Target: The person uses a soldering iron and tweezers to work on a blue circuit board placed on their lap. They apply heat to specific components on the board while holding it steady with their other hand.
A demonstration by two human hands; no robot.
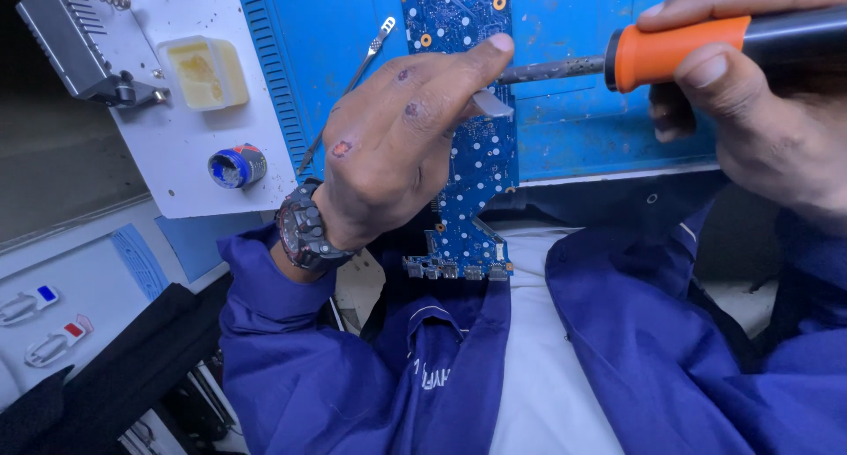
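Observation:
A long blue circuit board (481, 155) lies upright on a blue work mat (573, 32), reaching from the top edge down to my lap. My left hand (397, 146), with a dark wristwatch, rests over the board's middle and pinches a small grey metal piece (490, 104) between thumb and fingers. My right hand (759, 111) grips a soldering iron with an orange collar (679, 51) and black handle. Its metal shaft (551, 70) points left and ends just beside my left forefinger and the grey piece.
A thin metal pry tool (348, 85) lies on the mat left of the board. On a white panel (168, 164) sit a tub of yellowish flux (205, 71), a small blue-capped pot (236, 167) and a grey stand (75, 41). Blue sleeves fill the foreground.

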